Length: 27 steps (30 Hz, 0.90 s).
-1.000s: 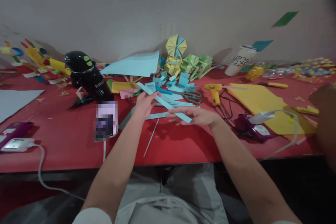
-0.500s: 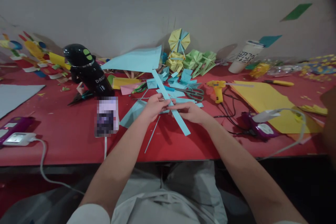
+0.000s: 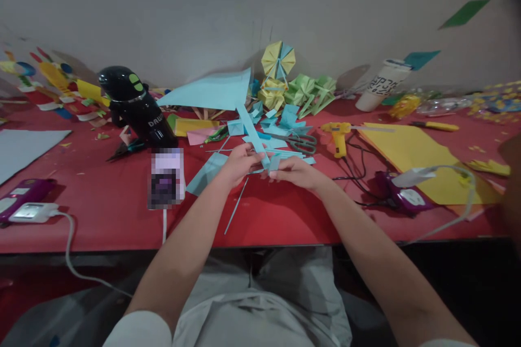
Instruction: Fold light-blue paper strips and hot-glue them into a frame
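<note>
A light-blue paper strip (image 3: pixel 252 133) is held between both hands above the red table. My left hand (image 3: pixel 241 164) pinches it from the left, thumb on top. My right hand (image 3: pixel 295 172) grips its near end, which is bent over into a short upright flap. Some fingertips are hidden behind the paper. Beyond the hands lie blue paper scraps (image 3: pixel 290 116) and grey-handled scissors (image 3: pixel 303 143). A flat blue sheet (image 3: pixel 207 173) lies by my left hand, and a thin strip (image 3: pixel 236 207) rests on the table nearer to me.
A yellow glue gun (image 3: pixel 337 138) and yellow paper sheets (image 3: pixel 423 162) lie right, beside a purple power socket (image 3: pixel 407 198). At left stand a black bottle (image 3: pixel 138 111) and a phone (image 3: pixel 166 179) with a cable. Folded paper flowers (image 3: pixel 278 59) stand by the wall.
The near end of the blue strip, which stuck out straight toward me, is now folded back on itself. My right hand has moved slightly and taken hold at the bend.
</note>
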### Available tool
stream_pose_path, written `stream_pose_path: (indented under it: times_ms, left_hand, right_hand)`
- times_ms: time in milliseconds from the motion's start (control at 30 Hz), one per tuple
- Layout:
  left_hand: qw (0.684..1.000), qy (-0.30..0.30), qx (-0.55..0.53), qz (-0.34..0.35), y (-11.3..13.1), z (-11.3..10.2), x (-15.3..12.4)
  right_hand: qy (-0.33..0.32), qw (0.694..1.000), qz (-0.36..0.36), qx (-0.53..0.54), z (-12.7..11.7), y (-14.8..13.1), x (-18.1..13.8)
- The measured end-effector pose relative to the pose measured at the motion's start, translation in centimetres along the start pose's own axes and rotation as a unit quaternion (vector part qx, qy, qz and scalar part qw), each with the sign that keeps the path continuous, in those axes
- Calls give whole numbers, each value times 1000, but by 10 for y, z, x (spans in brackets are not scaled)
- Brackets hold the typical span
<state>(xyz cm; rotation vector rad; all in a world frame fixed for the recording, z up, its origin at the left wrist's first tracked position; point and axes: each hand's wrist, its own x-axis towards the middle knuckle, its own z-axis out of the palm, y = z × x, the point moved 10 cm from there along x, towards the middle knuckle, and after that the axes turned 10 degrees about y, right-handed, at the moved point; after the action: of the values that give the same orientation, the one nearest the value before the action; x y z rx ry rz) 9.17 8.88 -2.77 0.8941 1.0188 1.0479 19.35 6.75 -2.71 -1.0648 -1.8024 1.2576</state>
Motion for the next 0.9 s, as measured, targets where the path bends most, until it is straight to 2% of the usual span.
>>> stream_pose_path:
  times_ms: [233, 400, 567, 700, 800, 900]
  left_hand:
    - [997, -55, 26, 40, 2, 11, 1]
    - [998, -5, -21, 65, 8, 2, 2]
    - [996, 17, -70, 46, 10, -5, 2]
    - [997, 8, -68, 33, 8, -2, 1]
    - [997, 38, -47, 51, 8, -8, 2]
    - [994, 59, -38, 85, 11, -13, 2]
  right_hand:
    - [112, 994, 0, 0, -13, 2, 8]
    - [196, 979, -28, -36, -29, -2, 6]
    - [182, 981, -19, -58, -30, -4, 5]
    - [165, 982, -48, -84, -26, -12, 6]
    - [158, 982, -56, -82, -22, -14, 6]
    - [186, 980, -18, -71, -25, -7, 5]
